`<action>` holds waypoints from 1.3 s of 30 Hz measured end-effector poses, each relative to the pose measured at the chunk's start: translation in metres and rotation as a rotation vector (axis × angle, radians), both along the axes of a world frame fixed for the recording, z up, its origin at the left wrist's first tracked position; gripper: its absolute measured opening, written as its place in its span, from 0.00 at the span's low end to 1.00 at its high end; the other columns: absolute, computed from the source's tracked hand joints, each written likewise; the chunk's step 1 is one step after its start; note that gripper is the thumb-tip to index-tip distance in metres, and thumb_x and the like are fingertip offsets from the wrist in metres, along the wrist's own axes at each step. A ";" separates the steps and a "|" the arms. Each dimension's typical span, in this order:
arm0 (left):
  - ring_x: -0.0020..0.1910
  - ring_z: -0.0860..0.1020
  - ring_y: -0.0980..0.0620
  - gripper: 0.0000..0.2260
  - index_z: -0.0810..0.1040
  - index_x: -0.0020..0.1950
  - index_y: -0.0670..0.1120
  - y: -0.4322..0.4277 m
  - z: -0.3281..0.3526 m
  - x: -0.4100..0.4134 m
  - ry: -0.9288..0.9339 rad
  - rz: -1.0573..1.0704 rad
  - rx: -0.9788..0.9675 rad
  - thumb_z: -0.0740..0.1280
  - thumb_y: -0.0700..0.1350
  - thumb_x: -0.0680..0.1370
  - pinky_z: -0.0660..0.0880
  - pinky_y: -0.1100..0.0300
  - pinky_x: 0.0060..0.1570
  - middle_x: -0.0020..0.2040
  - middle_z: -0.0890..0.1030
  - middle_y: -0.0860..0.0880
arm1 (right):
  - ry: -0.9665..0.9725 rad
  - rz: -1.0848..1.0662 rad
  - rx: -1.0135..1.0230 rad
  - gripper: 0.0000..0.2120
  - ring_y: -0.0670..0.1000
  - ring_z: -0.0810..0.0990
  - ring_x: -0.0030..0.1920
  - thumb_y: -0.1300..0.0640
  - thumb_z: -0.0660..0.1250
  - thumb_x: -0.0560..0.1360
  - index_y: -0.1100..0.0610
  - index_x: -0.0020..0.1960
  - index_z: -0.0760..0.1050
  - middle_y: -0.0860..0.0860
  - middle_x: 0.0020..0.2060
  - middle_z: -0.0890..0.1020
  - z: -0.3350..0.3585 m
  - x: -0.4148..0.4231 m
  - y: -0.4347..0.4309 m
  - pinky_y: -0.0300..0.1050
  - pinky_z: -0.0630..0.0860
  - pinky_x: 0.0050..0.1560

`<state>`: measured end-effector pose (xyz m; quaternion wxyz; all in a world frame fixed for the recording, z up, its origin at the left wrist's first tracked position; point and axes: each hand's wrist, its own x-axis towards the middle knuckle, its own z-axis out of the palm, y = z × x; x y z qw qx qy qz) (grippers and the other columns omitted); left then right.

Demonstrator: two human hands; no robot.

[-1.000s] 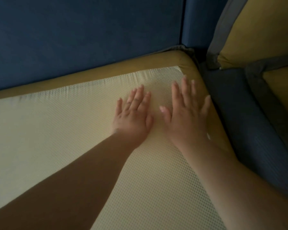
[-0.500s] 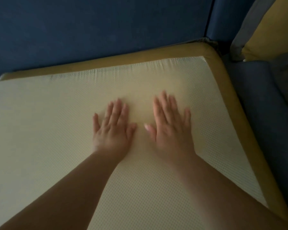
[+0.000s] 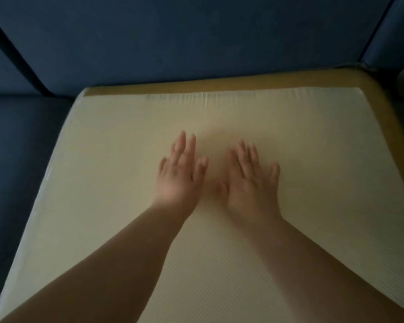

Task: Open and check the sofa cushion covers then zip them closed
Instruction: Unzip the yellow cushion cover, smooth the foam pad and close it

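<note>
While the cushion lies flat on the sofa, the left hand and right hand press its middle, left at 9 o'clock of right, fingers straight and spread, holding nothing. No zip shows; checking seems under way, closing likely remains.

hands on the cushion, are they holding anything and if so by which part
Nothing is held. The left hand and right hand are open, fingers straight, palms down on top of the cream cushion.
</note>
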<state>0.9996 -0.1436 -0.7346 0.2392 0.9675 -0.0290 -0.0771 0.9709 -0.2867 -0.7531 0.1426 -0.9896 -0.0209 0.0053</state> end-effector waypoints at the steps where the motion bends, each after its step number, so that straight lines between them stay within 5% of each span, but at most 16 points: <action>1: 0.76 0.39 0.58 0.25 0.44 0.78 0.55 0.009 0.007 -0.001 -0.079 0.031 -0.001 0.44 0.59 0.82 0.37 0.55 0.74 0.78 0.39 0.57 | -0.044 0.017 0.020 0.32 0.56 0.52 0.79 0.43 0.47 0.78 0.57 0.78 0.58 0.54 0.79 0.55 0.009 0.001 0.010 0.69 0.49 0.71; 4: 0.75 0.35 0.57 0.28 0.41 0.78 0.56 0.056 -0.007 -0.009 -0.141 0.055 0.202 0.38 0.62 0.79 0.36 0.51 0.74 0.77 0.36 0.56 | -0.063 0.101 0.018 0.31 0.54 0.47 0.79 0.43 0.47 0.80 0.56 0.80 0.52 0.52 0.80 0.49 0.012 -0.001 0.045 0.65 0.43 0.74; 8: 0.77 0.44 0.56 0.29 0.50 0.79 0.55 0.084 -0.019 -0.012 0.055 -0.001 0.205 0.45 0.63 0.80 0.42 0.53 0.74 0.79 0.46 0.54 | 0.059 0.110 -0.049 0.30 0.56 0.64 0.75 0.44 0.52 0.76 0.58 0.73 0.69 0.54 0.75 0.66 -0.008 -0.003 0.076 0.71 0.60 0.68; 13: 0.75 0.34 0.58 0.24 0.40 0.77 0.57 0.128 0.016 -0.016 -0.196 0.126 0.156 0.41 0.58 0.82 0.33 0.52 0.73 0.76 0.35 0.57 | -0.093 0.166 0.069 0.30 0.53 0.43 0.79 0.44 0.43 0.80 0.54 0.80 0.48 0.52 0.80 0.47 0.027 -0.001 0.133 0.64 0.39 0.73; 18: 0.74 0.34 0.59 0.31 0.42 0.77 0.58 0.202 -0.013 -0.066 0.065 0.202 0.274 0.35 0.64 0.75 0.37 0.50 0.75 0.77 0.38 0.57 | 0.049 0.261 -0.018 0.31 0.56 0.59 0.77 0.44 0.50 0.78 0.57 0.76 0.63 0.54 0.77 0.62 -0.008 -0.028 0.201 0.69 0.55 0.71; 27: 0.73 0.30 0.58 0.26 0.37 0.77 0.59 0.208 -0.034 -0.067 0.071 0.150 0.251 0.40 0.60 0.80 0.32 0.50 0.73 0.75 0.32 0.58 | 0.011 0.226 -0.137 0.30 0.55 0.58 0.77 0.44 0.50 0.79 0.56 0.77 0.62 0.53 0.77 0.61 -0.028 -0.031 0.204 0.65 0.54 0.72; 39: 0.76 0.36 0.56 0.26 0.47 0.79 0.55 0.204 -0.020 -0.070 0.050 0.165 0.217 0.46 0.59 0.82 0.35 0.50 0.74 0.79 0.39 0.54 | 0.068 0.241 -0.141 0.32 0.52 0.49 0.79 0.41 0.44 0.79 0.53 0.79 0.55 0.50 0.80 0.52 -0.016 -0.029 0.202 0.63 0.45 0.74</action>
